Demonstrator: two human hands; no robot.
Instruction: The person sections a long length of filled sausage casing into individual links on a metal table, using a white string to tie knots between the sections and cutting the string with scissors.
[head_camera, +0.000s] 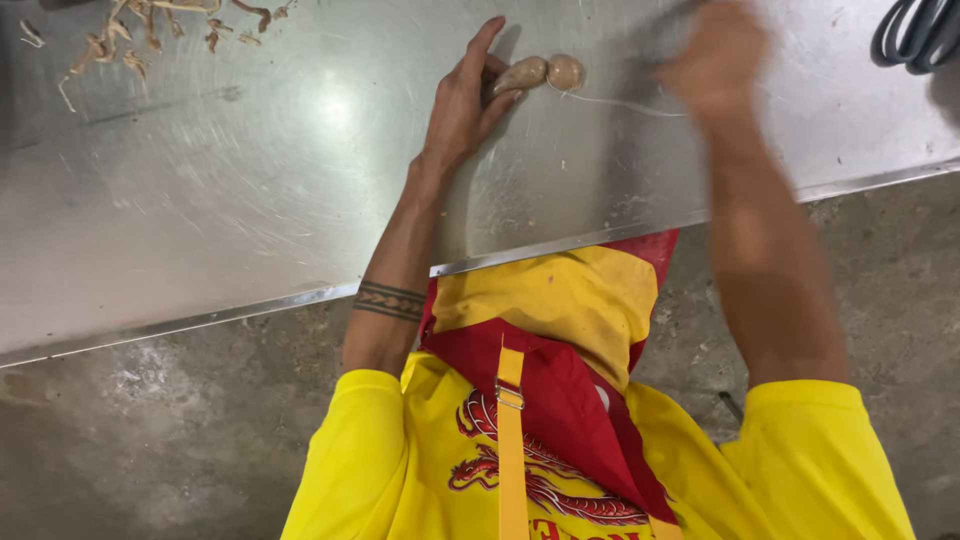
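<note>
My left hand (462, 100) rests on a steel table (230, 190) and pinches the end of a small beige sausage link (520, 74). A second round link (565, 72) lies touching it on the right. From that link a thin white string (625, 105) runs rightward toward my right hand (715, 60), which is raised and blurred by motion. Whether the right hand grips the string cannot be made out.
Pale dried scraps (140, 30) lie scattered at the table's far left. Dark coiled cable (915, 35) sits at the far right corner. The table's front edge (560, 245) meets my yellow shirt and red apron; a concrete floor (150, 440) lies below.
</note>
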